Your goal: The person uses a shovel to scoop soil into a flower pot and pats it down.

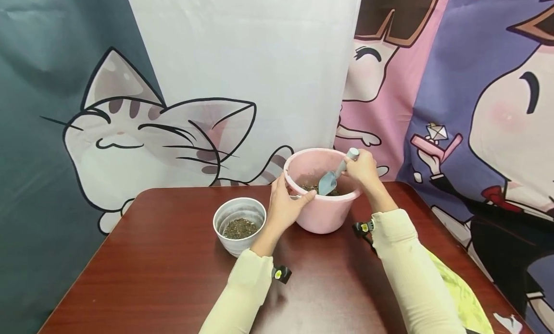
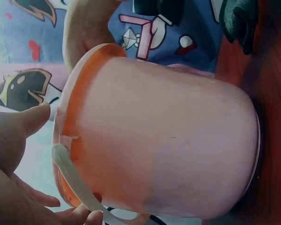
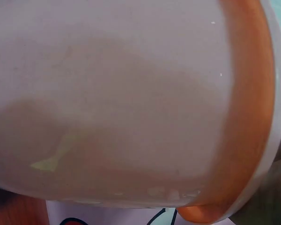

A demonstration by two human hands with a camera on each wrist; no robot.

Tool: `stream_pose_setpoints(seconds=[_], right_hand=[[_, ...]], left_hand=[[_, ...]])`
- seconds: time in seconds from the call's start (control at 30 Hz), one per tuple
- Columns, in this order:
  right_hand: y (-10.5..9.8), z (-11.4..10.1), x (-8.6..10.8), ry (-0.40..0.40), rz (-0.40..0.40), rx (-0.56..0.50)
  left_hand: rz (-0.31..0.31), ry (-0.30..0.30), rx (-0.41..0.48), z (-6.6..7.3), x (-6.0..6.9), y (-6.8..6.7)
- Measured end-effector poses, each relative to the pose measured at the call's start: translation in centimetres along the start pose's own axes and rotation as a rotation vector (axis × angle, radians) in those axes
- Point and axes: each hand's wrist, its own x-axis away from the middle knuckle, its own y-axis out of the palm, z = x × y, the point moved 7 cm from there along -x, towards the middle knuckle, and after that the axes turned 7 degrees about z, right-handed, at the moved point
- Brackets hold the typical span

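Well, the left hand (image 1: 284,206) held the pink bucket (image 1: 325,216) by its rim (image 1: 335,198) on the tabletop (image 1: 156,252) while the right hand (image 1: 362,168) gripped the blue scoop (image 1: 327,183) inside it near the dirt (image 1: 309,187), and slow, level scoops seemed best to spill none.

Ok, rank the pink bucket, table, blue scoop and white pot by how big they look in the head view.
Largest to smallest:
1. Table, even cut off by the frame
2. Pink bucket
3. White pot
4. Blue scoop

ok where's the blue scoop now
In the head view, right of centre: the scoop is in the right hand, its blade inside the pink bucket.
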Motion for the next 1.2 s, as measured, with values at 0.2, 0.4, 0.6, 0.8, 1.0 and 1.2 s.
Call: stream_pose_setpoints(seconds=[0.2,0.4,0.6,0.8,1.0,1.2], right_hand=[[0.0,0.0,-0.2,-0.006,-0.041,0.029],[0.5,-0.5,-0.7,-0.054,-0.048,0.069],[1.6,-0.2,-1.1,-0.084,-0.093,0.125],[2.5,0.3,-0.9,-0.060,-0.156,0.199],[3.0,-0.2,-1.2,-0.093,-0.170,0.196],[3.8,-0.4,-1.2,-0.088,-0.175,0.186]], left_hand=[[-0.046,-0.029,-0.078,-0.3,-0.1,0.2],[-0.068,-0.070,-0.148,-0.7,-0.3,0.1],[-0.102,-0.098,-0.224,-0.6,-0.5,0.2],[-0.127,-0.123,-0.228,-0.6,-0.5,0.6],[-0.115,-0.122,-0.262,-0.4,-1.0,0.0],[-0.122,-0.153,-0.276,-0.4,-1.1,-0.5]])
